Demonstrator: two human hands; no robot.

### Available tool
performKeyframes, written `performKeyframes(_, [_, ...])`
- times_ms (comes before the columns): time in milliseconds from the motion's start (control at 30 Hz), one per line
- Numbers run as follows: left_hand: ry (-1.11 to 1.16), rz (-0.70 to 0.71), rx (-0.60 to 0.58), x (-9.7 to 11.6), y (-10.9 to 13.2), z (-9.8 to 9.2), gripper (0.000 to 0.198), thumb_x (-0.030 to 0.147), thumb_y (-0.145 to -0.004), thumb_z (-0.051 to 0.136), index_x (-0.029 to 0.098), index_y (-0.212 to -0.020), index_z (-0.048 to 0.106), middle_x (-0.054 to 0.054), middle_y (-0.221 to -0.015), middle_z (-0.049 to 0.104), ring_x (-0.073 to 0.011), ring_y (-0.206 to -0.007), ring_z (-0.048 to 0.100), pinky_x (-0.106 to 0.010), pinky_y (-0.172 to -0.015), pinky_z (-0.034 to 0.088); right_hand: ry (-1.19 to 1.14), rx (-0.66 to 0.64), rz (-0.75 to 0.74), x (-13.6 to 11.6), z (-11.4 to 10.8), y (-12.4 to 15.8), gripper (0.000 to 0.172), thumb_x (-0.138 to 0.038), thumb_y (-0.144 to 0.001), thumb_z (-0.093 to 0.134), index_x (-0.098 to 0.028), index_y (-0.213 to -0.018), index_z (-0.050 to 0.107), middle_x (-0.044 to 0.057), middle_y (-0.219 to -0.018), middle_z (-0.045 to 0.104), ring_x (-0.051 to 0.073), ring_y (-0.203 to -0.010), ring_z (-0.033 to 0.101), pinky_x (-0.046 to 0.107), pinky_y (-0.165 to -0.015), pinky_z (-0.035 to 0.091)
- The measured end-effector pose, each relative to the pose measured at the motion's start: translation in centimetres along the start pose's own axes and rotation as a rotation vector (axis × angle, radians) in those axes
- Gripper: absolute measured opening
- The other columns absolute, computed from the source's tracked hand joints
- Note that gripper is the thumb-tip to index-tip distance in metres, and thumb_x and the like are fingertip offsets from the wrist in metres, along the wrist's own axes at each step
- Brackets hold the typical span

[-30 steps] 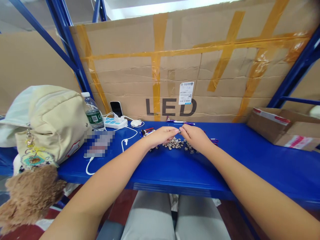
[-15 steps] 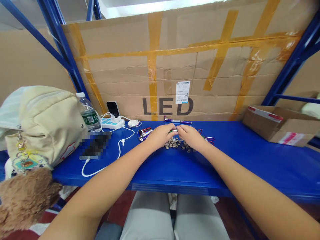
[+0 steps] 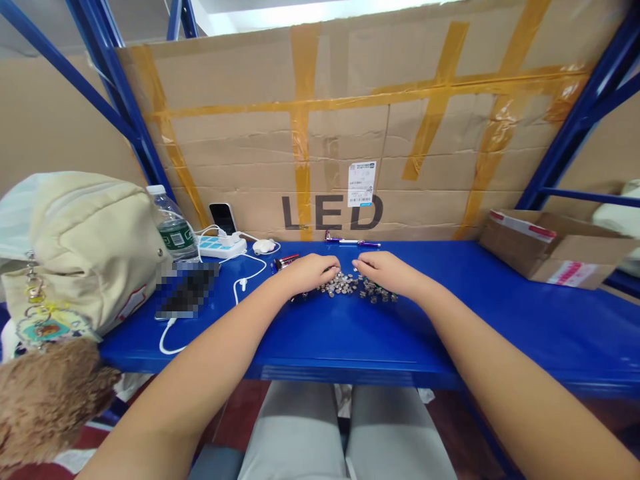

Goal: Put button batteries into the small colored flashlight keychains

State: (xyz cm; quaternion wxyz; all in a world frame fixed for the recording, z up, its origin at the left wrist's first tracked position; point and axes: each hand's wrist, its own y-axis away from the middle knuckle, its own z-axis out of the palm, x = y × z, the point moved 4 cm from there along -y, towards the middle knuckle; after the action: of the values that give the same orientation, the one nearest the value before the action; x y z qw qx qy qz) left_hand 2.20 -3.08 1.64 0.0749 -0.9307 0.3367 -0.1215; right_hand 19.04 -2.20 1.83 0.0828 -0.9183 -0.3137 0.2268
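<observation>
My left hand [image 3: 315,272] is closed at the left edge of a pile of small silvery discs [image 3: 342,283]; what its fingers hold, if anything, is too small to name. On the other side, my right hand [image 3: 383,270] is closed in a pinch on a tiny pale piece that I cannot make out, just above a second cluster of small metal pieces [image 3: 377,291]. Red and dark pens [image 3: 287,261] lie partly hidden behind my left hand. A purple and white pen [image 3: 353,243] lies behind both hands near the cardboard.
On the left of the blue table [image 3: 340,340] are a cream bag [image 3: 100,247], a water bottle [image 3: 175,230], a white power strip [image 3: 220,247], phones and white cables. An open cardboard box [image 3: 555,247] stands at the right. A large cardboard sheet [image 3: 240,153] rises behind.
My hands have moved apart from where they met over the discs. The green-marked pen that was between them no longer shows there. The view has shifted slightly.
</observation>
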Motion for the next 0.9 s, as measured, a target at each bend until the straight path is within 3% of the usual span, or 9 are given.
performKeyframes(167, [-0.181, -0.053, -0.080, 0.1, 0.4, -0.2, 0.027, 0.038, -0.090, 0.047, 0.023, -0.108, 0.060, -0.003, -0.098, 0.068, -0.0207, -0.087, 0.062, -0.026, -0.067, 0.043, -0.024, -0.326, 0.106, 1.4, -1.4, 1.6, 0.041, -0.052, -0.084, 0.044, -0.019, -0.061, 0.052, -0.001, -0.059, 0.051, 0.012, -0.055, 0.043, 0.026, -0.054, 0.032])
performKeyframes(300, [-0.236, -0.058, -0.099, 0.0, 0.4, -0.2, 0.024, 0.039, -0.089, 0.050, 0.024, -0.103, 0.062, -0.002, -0.102, 0.068, -0.0213, -0.093, 0.061, -0.025, -0.065, 0.042, -0.003, -0.489, 0.142, 2.2, -1.4, 2.3, 0.035, -0.049, -0.079, 0.050, -0.019, -0.065, 0.062, 0.001, -0.064, 0.059, 0.013, -0.058, 0.049, 0.026, -0.055, 0.035])
performKeyframes(467, [-0.219, -0.027, -0.083, 0.0, 0.5, -0.4, 0.021, 0.035, -0.088, 0.054, 0.025, -0.103, 0.065, -0.001, -0.106, 0.067, -0.0207, -0.097, 0.060, -0.025, -0.068, 0.042, 0.143, -0.463, 0.129, 2.8, -0.8, 2.0, 0.034, -0.049, -0.076, 0.053, -0.020, -0.059, 0.061, 0.001, -0.060, 0.058, 0.014, -0.054, 0.048, 0.027, -0.052, 0.034])
performKeyframes(667, [-0.191, -0.023, -0.060, -0.3, 0.6, -0.8, 0.020, 0.036, -0.088, 0.055, 0.025, -0.102, 0.065, -0.001, -0.106, 0.068, -0.0213, -0.098, 0.059, -0.025, -0.069, 0.041, 0.096, -0.389, 0.148, 2.9, -0.5, 1.7, 0.035, -0.051, -0.071, 0.061, -0.020, -0.057, 0.060, 0.001, -0.057, 0.058, 0.014, -0.052, 0.047, 0.027, -0.050, 0.033])
performKeyframes(900, [-0.158, -0.149, 0.062, -2.8, 1.1, -2.5, 0.029, 0.041, -0.089, 0.048, 0.022, -0.099, 0.067, -0.004, -0.103, 0.068, -0.0205, -0.093, 0.060, -0.028, -0.080, 0.044, 0.125, -0.389, 0.134, 2.9, -0.6, 1.6, 0.031, -0.047, -0.073, 0.061, -0.020, -0.058, 0.060, 0.001, -0.058, 0.058, 0.013, -0.052, 0.047, 0.028, -0.051, 0.033])
